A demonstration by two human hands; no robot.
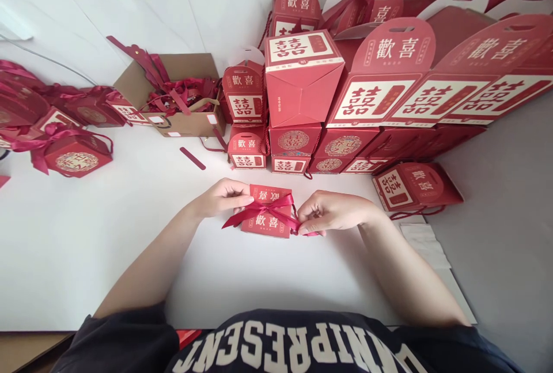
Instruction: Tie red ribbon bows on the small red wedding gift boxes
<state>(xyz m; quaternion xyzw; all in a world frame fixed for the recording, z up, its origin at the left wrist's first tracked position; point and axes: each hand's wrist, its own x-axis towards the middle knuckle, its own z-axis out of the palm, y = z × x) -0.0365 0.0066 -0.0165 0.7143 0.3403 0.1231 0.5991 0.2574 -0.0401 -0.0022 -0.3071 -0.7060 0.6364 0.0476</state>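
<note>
A small red gift box (265,224) with gold lettering sits on the white table in front of me. Across its top lies a dark pink satin ribbon (273,206) tied in a bow, one tail hanging toward the left. My left hand (224,195) pinches the ribbon's left loop at the box's upper left, thumb on top. On the right side, my right hand (332,212) has its thumb and fingers closed on the ribbon's right end, beside the box's twisted cord. Some of the ribbon is hidden behind the right fingers.
Stacked red gift boxes (302,91) stand along the back and right. A cardboard box (190,124) of red ribbons and strips is at the back left, near a loose red strip (192,158). Finished boxes with bows (73,151) sit far left; white tissues (425,243) lie right.
</note>
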